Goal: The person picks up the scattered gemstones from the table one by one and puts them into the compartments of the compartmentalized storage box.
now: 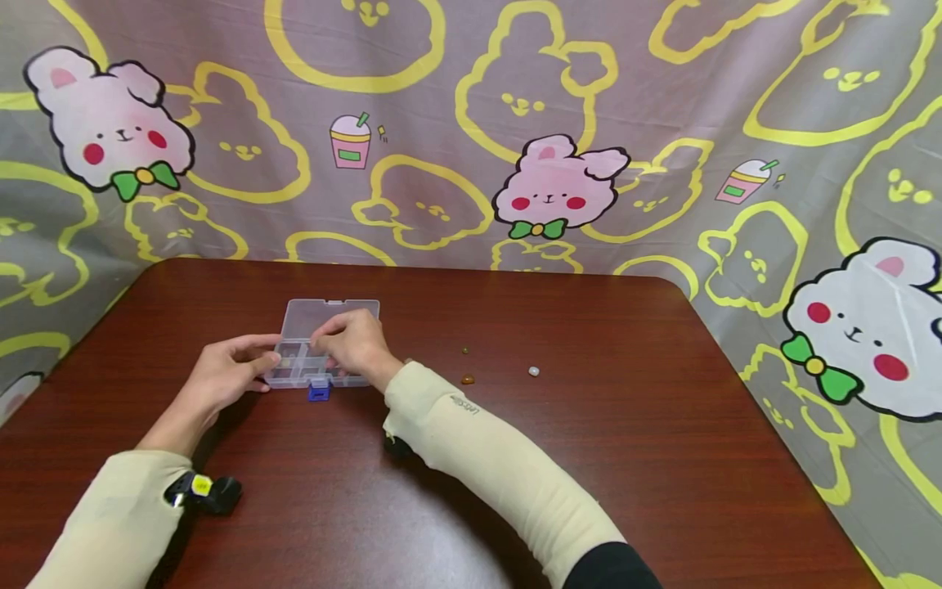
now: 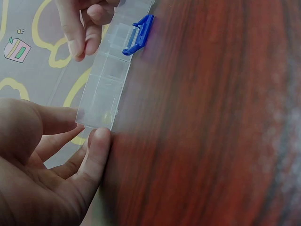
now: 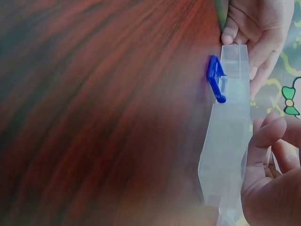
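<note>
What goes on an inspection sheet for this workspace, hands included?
Surface: glossy reddish-brown wood-grain tabletop.
Job's things: clear plastic compartment box, lid raised, blue plastic latch at its front; to its right, a small white round piece, small orange piece and tiny green piece.
Clutter: nothing seen.
Hands: left hand grips the box's left end; right hand is over the box, its hold unclear.
Cables: nothing seen.
Surroundings: grey fabric backdrop with yellow outlines and cartoon rabbits.
</note>
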The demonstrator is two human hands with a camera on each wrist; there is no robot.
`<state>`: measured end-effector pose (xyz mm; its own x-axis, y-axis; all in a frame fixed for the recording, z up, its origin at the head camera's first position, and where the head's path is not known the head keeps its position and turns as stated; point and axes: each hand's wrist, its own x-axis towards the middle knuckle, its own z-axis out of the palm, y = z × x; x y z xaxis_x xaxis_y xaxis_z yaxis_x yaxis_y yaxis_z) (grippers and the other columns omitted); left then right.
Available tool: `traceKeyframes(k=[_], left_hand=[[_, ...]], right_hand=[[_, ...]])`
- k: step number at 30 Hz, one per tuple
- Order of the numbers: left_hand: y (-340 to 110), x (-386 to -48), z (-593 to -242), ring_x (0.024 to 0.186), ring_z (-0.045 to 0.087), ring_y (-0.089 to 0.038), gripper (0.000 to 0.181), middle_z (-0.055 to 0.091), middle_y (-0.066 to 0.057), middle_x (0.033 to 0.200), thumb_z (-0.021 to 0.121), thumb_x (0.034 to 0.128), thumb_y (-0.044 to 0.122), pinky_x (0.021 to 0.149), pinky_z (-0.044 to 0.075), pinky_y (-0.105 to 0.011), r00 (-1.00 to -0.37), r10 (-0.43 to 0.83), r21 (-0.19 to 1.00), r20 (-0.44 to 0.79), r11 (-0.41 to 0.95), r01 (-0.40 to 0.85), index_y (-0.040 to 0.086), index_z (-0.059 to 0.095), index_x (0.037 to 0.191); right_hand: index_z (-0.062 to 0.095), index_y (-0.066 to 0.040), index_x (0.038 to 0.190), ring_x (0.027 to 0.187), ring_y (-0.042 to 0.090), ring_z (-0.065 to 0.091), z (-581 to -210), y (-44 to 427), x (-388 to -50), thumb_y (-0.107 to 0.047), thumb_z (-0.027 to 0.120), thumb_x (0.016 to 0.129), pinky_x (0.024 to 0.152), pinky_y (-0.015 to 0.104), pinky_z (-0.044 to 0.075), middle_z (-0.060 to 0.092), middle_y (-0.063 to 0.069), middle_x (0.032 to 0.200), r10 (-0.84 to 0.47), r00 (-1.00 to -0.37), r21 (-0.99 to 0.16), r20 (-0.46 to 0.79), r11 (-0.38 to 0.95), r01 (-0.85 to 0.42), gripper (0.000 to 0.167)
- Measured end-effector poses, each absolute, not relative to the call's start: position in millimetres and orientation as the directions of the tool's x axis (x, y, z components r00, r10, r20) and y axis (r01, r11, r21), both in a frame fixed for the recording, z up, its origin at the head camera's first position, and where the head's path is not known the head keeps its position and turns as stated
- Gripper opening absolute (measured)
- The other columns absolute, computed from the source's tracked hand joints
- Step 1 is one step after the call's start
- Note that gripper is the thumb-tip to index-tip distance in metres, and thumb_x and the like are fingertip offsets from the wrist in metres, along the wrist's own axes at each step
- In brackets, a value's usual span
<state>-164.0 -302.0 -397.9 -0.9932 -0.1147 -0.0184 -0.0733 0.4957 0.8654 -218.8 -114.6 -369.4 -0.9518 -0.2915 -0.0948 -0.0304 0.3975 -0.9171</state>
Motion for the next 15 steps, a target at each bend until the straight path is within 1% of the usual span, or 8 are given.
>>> traceKeyframes(k=[6,10,15], left_hand=[[-302,-165,-398,0.074,0.061,-0.009,0.042,0.064,-0.025,0.112,0.063,0.0999,0.011,0.061,0.059,-0.028,-0.992,-0.122,0.86,-0.012,0.505,-0.072,-0.009,0.055,0.136],[-302,-165,-399,0.074,0.061,-0.009,0.043,0.064,-0.027,0.113,0.063,0.0999,0.01,0.061,0.059,-0.028,-0.993,-0.116,0.859,-0.005,0.508,-0.064,-0.01,0.054,0.136],[-302,-166,-399,0.074,0.062,-0.009,0.042,0.064,-0.026,0.113,0.063,0.0997,0.01,0.06,0.059,-0.028,-0.993,-0.115,0.855,-0.005,0.515,-0.064,-0.01,0.055,0.136]], right_hand=[[0.079,-0.011,0.081,0.048,0.015,0.059,-365,-103,-220,-0.009,0.079,0.087,0.042,0.027,0.051,0.072,0.008,0.071,-0.311,-0.947,-0.912,-0.079,0.407,-0.058,0.007],[0.079,-0.008,0.082,0.049,0.018,0.06,-362,-93,-220,-0.008,0.078,0.088,0.043,0.029,0.052,0.072,0.012,0.074,-0.333,-0.941,-0.912,-0.065,0.403,-0.079,0.006],[0.079,-0.007,0.084,0.053,0.024,0.061,-358,-78,-219,-0.009,0.077,0.089,0.048,0.037,0.056,0.072,0.015,0.076,-0.38,-0.923,-0.901,-0.061,0.419,-0.113,0.006]])
